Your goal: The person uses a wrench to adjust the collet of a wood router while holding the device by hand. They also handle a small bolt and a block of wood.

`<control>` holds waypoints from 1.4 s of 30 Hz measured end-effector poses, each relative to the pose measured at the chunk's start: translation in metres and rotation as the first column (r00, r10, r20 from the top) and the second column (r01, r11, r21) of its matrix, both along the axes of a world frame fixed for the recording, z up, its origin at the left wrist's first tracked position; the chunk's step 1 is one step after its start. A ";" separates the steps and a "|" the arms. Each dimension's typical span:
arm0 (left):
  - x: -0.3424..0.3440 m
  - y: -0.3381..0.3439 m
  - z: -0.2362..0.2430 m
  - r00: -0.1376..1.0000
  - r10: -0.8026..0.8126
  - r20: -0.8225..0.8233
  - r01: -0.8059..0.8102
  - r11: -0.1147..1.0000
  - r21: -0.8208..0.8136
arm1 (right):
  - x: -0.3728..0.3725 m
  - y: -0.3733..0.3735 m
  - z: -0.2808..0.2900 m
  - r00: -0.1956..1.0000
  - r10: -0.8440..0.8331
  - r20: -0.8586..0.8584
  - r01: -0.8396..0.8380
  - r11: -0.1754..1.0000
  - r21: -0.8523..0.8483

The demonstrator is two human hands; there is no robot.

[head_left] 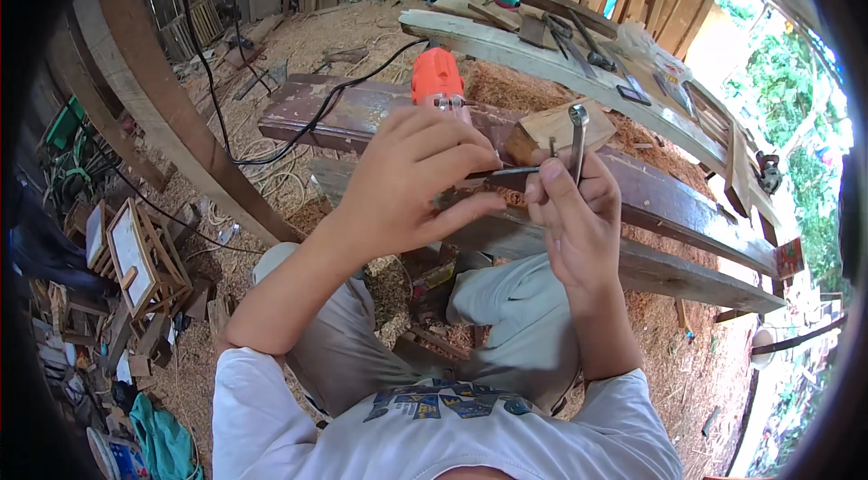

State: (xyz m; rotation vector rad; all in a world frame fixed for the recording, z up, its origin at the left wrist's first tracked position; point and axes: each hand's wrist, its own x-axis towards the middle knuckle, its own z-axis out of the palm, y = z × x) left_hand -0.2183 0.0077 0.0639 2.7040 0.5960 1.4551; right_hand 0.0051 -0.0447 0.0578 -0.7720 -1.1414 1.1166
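Note:
My left hand (425, 177) has its fingers loosely bent at a thin dark metal rod (515, 171), its thumb apart below. My right hand (574, 209) is closed round an upright silver wrench (579, 138), with a small metal piece (552, 146) beside it at the fingertips and the rod reaching into this grip. An orange power tool (436, 73) rests behind my left hand, its lower part partly hidden by the fingers. A pale wooden block (565, 127) sits behind my right hand on a weathered brown plank (665, 206).
A long pale board (488, 46) at the back holds hand tools (588, 46). A black cord (334, 100) crosses the brown plank. A leaning timber (158, 109) stands at left above stacked frames (136, 258) and scrap. A lower grey plank (696, 286) runs over my knees.

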 end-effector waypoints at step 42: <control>-0.038 0.126 0.021 0.987 -0.120 0.109 0.162 0.766 -0.622 | -0.008 0.037 0.014 0.885 0.177 -0.430 -0.163 0.984 0.070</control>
